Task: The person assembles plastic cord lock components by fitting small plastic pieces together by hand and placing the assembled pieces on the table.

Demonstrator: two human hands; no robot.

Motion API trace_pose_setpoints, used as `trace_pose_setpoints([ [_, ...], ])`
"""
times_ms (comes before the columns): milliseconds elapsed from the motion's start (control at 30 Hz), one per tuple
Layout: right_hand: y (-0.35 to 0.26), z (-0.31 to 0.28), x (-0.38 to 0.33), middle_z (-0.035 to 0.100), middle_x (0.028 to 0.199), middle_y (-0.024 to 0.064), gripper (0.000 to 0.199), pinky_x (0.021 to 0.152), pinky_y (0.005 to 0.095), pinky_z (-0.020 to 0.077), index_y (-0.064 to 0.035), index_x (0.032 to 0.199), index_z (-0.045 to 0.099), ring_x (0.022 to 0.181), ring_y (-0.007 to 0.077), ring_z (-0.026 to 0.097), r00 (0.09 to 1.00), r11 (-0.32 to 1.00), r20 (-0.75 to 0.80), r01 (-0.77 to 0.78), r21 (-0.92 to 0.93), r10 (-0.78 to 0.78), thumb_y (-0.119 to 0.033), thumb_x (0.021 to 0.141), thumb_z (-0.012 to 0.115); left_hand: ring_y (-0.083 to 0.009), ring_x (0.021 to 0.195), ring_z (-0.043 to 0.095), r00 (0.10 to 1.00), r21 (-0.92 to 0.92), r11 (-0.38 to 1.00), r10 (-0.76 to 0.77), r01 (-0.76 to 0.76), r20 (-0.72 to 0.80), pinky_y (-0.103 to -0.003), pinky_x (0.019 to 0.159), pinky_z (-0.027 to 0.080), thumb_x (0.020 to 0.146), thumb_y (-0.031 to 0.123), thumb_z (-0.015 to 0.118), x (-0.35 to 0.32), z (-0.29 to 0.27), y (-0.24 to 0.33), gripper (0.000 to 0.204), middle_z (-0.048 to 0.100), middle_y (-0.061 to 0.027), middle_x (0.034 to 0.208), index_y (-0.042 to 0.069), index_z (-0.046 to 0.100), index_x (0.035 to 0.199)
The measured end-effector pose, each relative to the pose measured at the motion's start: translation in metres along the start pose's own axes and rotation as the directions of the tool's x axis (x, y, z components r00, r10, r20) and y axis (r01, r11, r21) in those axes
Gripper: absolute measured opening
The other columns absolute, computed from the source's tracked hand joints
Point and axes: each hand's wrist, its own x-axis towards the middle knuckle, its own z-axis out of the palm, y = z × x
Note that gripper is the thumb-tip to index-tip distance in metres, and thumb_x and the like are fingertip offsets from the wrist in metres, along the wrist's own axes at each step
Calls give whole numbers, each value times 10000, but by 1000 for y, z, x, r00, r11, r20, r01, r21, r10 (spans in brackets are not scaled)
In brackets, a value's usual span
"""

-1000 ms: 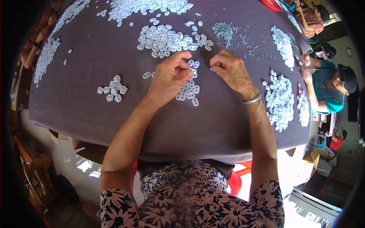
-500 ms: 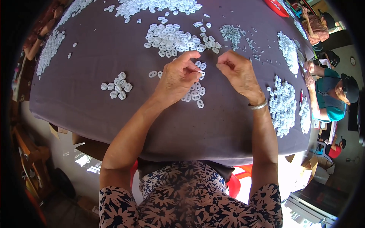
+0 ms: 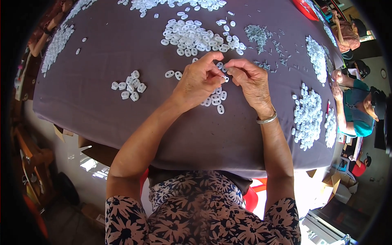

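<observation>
- Counter (image 3: pixel 122 49) under a grey-purple cloth fills most of the view; its far edge and both sides are cut off by the picture's rim.
- Person's own forearms enter from the lower edge; flowered sleeves below, a silver bangle (image 3: pixel 266 119) on the right wrist.
- Big heap of white oval pieces (image 3: pixel 196 36) lies beyond the hands; a smaller cluster (image 3: pixel 130 86) sits well apart on the left; more heaps (image 3: pixel 308 116) on the right.
- Pile of small grey-green bits (image 3: pixel 257 33) far right of centre; too small to identify.
- Left hand (image 3: pixel 199 79) and right hand (image 3: pixel 251 81) meet fingertip to fingertip above a short row of white pieces (image 3: pixel 215 100).
- Both grips pinched closed on one small white piece (image 3: pixel 223 68), mostly hidden by the fingers.
- Another person in a teal shirt (image 3: pixel 359 106) sits at the right edge, partly cut off.
</observation>
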Motion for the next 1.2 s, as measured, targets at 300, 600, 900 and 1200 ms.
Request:
trace_pose_setpoints([
  [300, 4, -2, -2, 548, 815, -32, 77, 587, 199, 415, -29, 939, 614, 650, 52, 466, 985, 982, 116, 141, -125, -126, -85, 932, 563, -84, 711, 581, 1000, 13, 1000, -21, 21, 12, -226, 639, 486, 823, -17, 635, -1, 1, 7, 461, 625, -54, 824, 12, 456, 1247],
  [600, -4, -4, -1, 549, 813, 3, 70, 591, 219, 431, -4, 929, 591, 649, 73, 482, 976, 939, 174, 178, -296, -130, -68, 923, 564, -94, 709, 587, 1000, 53, 998, 29, -29, -7, -234, 641, 489, 808, -26, 637, -2, 3, 5, 478, 629, -55, 819, -6, 454, 1249],
  [900, -12, -3, 0, 569, 795, 57, 61, 593, 274, 450, -2, 919, 586, 653, 136, 541, 954, 807, 215, 293, -513, -210, -18, 865, 610, -200, 725, 661, 996, 135, 991, -14, 25, -84, -298, 694, 517, 753, 27, 615, -3, 6, 8, 536, 675, -117, 796, -39, 412, 1244],
  [1200, -12, -5, 4, 534, 749, 71, 82, 592, 305, 440, 2, 856, 554, 617, 210, 508, 944, 757, 250, 322, -568, -214, -42, 847, 623, -220, 711, 657, 994, 141, 988, -55, 68, -93, -308, 683, 515, 723, 47, 616, -1, 6, 11, 627, 668, -129, 773, -83, 344, 1273],
])
